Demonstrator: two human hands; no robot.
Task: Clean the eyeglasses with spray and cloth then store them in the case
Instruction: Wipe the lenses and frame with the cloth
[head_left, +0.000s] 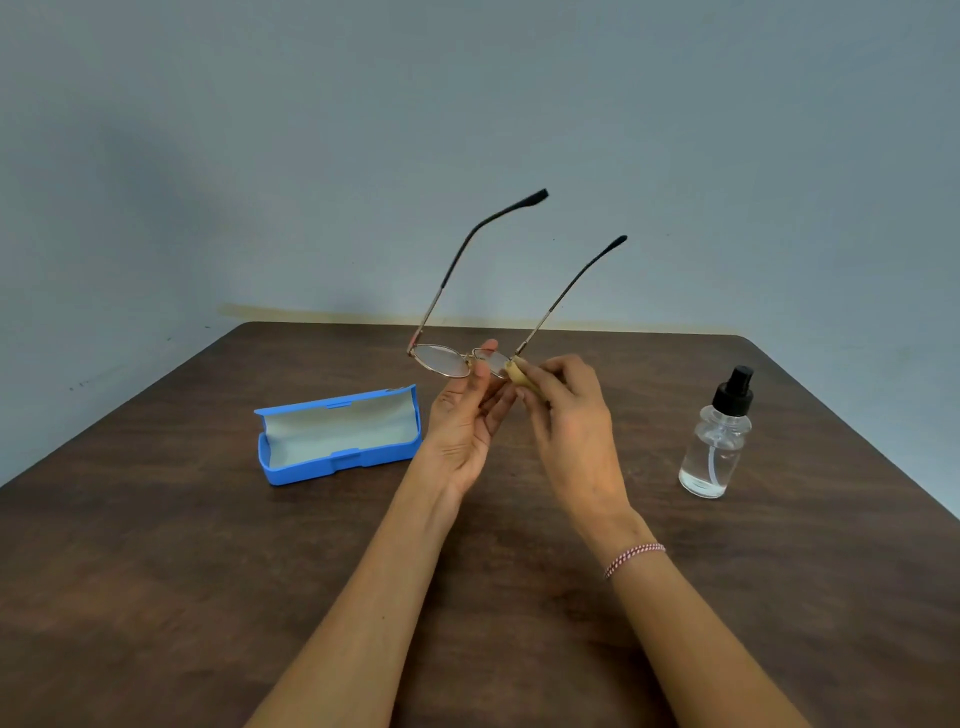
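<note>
Above the dark wooden table (156, 571), the left hand (460, 421) pinches the gold wire-rimmed eyeglasses (447, 359) at the bridge, temples raised. The right hand (569, 415) clamps a small beige cloth (521, 378) against one lens. The open blue case (337, 435) and clear spray bottle (714, 441) stand on the table.

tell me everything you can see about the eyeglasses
The eyeglasses have a thin gold-looking metal frame with rounded clear lenses and long slim temples ending in black tips. Both temples are unfolded and point up and away from the camera. They are held in the air above the brown table, lenses lowest. The left hand pinches the frame near the bridge; the right hand presses a small tan cloth on the right-side lens.
</note>
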